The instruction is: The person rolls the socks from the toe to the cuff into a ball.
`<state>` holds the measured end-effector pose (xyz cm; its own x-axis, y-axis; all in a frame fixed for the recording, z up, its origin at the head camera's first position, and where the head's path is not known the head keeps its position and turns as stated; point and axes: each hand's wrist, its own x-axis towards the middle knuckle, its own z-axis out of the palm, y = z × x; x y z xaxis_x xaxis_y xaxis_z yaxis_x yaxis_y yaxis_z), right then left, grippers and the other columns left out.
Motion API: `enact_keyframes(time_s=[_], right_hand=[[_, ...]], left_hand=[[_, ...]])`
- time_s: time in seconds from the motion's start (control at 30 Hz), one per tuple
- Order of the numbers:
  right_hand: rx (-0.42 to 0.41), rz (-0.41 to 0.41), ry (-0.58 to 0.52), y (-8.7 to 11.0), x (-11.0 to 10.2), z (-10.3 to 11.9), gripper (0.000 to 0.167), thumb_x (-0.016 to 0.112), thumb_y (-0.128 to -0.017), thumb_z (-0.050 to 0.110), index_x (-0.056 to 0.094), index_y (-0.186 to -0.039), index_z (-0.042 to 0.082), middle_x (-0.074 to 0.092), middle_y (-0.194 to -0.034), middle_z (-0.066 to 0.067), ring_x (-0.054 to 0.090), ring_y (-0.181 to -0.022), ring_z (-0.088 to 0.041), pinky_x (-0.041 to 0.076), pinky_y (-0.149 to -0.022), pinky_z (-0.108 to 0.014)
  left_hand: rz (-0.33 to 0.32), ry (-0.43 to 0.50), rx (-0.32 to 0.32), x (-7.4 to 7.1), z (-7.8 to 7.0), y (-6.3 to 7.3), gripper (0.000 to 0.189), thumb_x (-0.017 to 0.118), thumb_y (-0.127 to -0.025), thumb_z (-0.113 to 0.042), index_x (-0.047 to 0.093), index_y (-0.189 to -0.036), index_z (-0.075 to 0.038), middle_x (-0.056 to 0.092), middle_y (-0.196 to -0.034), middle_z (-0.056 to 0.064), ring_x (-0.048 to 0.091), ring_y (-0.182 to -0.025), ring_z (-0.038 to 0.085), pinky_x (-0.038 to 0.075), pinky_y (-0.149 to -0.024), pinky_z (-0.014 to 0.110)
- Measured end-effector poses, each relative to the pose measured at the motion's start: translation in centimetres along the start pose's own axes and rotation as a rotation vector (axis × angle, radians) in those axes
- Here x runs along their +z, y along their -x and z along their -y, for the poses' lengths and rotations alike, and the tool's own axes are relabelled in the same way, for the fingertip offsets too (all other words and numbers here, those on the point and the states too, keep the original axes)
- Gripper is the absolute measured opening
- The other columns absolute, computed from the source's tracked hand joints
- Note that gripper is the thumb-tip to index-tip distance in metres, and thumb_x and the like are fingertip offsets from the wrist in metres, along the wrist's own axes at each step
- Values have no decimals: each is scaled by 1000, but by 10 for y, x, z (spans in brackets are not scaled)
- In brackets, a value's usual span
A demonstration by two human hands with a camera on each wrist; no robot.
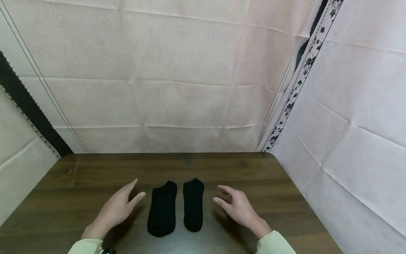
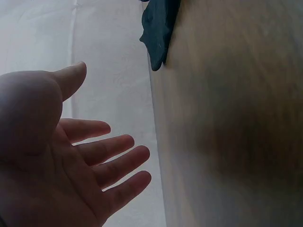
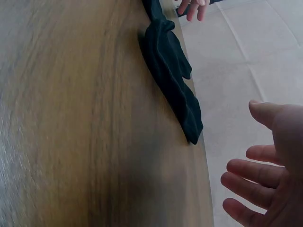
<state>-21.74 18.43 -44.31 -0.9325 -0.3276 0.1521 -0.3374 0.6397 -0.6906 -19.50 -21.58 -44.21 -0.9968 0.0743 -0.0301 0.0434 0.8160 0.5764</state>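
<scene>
From here I see a wider black sock and a narrower black sock on the table, side by side without touching, near six o'clock. The left hand hovers at their nine o'clock, the right hand at three — fingers parted, both holding nothing. I judge this an approach — gripping would call for lowering fingertips to the fabric.

Soft light fills the head view. Nearer than the black socks, pale glare marks the tabletop; either side of them, blurry shadows lie below the left hand and right hand. Both wrist views are dimmer.
</scene>
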Motion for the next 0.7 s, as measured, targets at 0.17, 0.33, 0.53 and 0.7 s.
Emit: enact_keyframes(time_s=[0.17,0.33,0.53,0.7], right_hand=[[-23,21,-34,0,5,2,52,66,-96,45,61,-135,12,64,-132,-12,61,-120,-28,49,-96,-51],[-43,37,-79,0,10,4,48,66,-97,42,63,-133,9,66,-129,-14,62,-117,-28,50,-94,-51],[-55,59,-132,-2,16,8,46,66,-98,39,64,-131,7,66,-126,-12,63,-115,-25,50,-93,-50],[-75,85,-154,-5,20,13,45,67,-98,38,64,-131,7,66,-127,-13,63,-115,-27,50,-93,-50]], left_hand=[[6,27,-4,3,-2,-3,97,38,-95,-73,27,-156,1,29,-155,32,30,-139,54,29,-103,70],[6,40,-2,6,0,-4,95,39,-96,-72,29,-155,2,31,-153,34,31,-137,55,30,-102,70],[1,73,7,9,1,-5,92,42,-97,-69,30,-155,2,36,-151,33,37,-135,52,34,-102,68],[-9,100,19,10,1,-7,87,47,-99,-62,29,-155,3,45,-145,31,50,-126,46,42,-96,63]])
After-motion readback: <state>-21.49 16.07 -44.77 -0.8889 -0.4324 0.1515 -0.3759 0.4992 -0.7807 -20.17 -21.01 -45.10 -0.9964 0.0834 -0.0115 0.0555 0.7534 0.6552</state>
